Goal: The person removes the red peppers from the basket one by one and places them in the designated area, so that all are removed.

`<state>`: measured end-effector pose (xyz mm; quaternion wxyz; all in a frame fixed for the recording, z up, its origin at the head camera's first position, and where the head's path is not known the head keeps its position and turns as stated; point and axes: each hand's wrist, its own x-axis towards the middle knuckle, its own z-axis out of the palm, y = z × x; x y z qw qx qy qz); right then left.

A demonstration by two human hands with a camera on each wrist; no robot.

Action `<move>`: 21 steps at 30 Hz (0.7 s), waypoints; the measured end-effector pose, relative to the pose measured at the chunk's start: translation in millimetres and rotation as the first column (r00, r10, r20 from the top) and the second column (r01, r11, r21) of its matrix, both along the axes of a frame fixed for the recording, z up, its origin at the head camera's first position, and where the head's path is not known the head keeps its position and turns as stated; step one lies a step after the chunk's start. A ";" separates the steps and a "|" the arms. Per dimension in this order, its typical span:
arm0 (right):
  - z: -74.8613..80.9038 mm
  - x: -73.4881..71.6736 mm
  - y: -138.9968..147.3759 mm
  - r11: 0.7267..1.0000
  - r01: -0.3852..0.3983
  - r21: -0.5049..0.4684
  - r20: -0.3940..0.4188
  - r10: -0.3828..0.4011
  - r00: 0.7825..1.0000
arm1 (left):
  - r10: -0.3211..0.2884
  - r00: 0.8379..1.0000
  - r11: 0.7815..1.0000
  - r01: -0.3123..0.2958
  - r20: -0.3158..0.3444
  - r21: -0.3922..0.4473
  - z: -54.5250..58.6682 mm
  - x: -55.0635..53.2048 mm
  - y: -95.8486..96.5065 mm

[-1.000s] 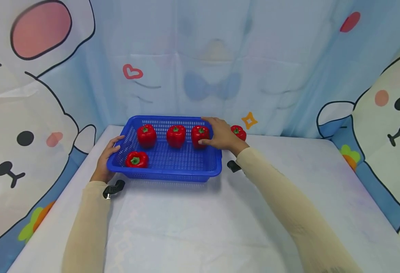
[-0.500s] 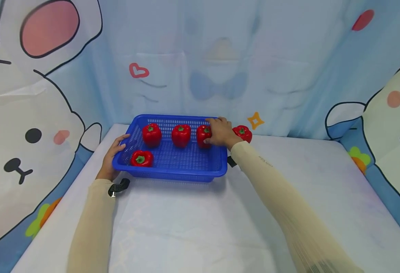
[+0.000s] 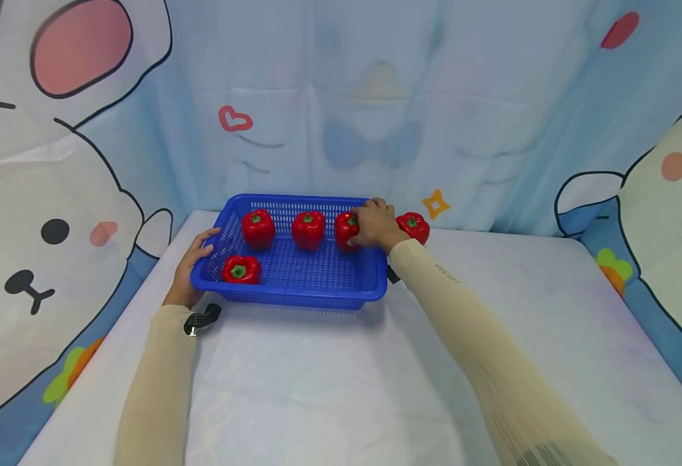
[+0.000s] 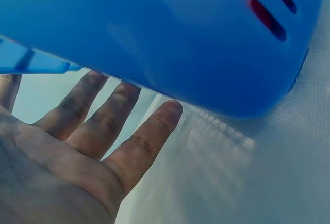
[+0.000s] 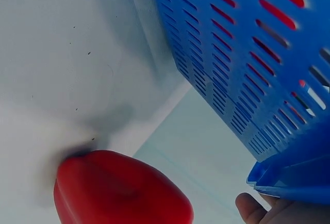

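A blue plastic basket (image 3: pixel 294 294) stands at the back of the table with several red bell peppers inside. Three peppers line its back, and one pepper (image 3: pixel 241 270) lies at the front left. My left hand (image 3: pixel 188 268) holds the basket's left rim; the left wrist view shows its fingers (image 4: pixel 136 154) under the rim. Over the right rim, my right hand (image 3: pixel 377 225) grips the basket, with its thumb beside the rightmost pepper (image 3: pixel 345 232) and partly covering it. The right wrist view shows a fingertip (image 5: pixel 250 208) below the rim. Whether the thumb touches the pepper, I cannot tell.
Another red bell pepper (image 3: pixel 413 226) sits outside the basket on the white-covered table (image 3: pixel 318 382), just right of my right hand. A blue cartoon-print cloth (image 3: pixel 294 77) hangs behind the table and at its sides.
My right hand has shifted slightly left over the basket's right rim. The head view has moved a little. The peppers keep their places in the basket, and my left hand stays at its rim.
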<state>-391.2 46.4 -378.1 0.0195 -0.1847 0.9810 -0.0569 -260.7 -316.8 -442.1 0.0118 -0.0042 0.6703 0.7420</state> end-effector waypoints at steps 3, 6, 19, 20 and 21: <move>0.0 0.3 -0.9 1.000 0.002 0.014 -0.004 -0.002 1.000 | -0.005 1.000 1.000 0.005 0.002 0.001 0.1 0.4 -0.5; 0.6 0.6 -0.9 1.000 -0.001 0.018 -0.010 0.001 1.000 | -0.004 1.000 1.000 0.004 0.002 0.002 -0.1 0.1 -1.0; 9.0 3.1 13.1 0.937 -0.019 -0.347 0.016 0.027 1.000 | 0.001 1.000 1.000 -0.001 -0.004 0.001 -1.5 0.0 0.0; 11.5 3.4 15.8 0.921 -0.015 -0.389 0.012 0.022 1.000 | 0.002 1.000 1.000 -0.002 -0.004 -0.004 -1.4 -0.1 -0.1; 14.8 4.0 18.7 0.901 -0.007 -0.434 0.009 0.012 1.000 | 0.003 1.000 1.000 -0.003 -0.004 -0.008 -1.3 -0.2 -0.3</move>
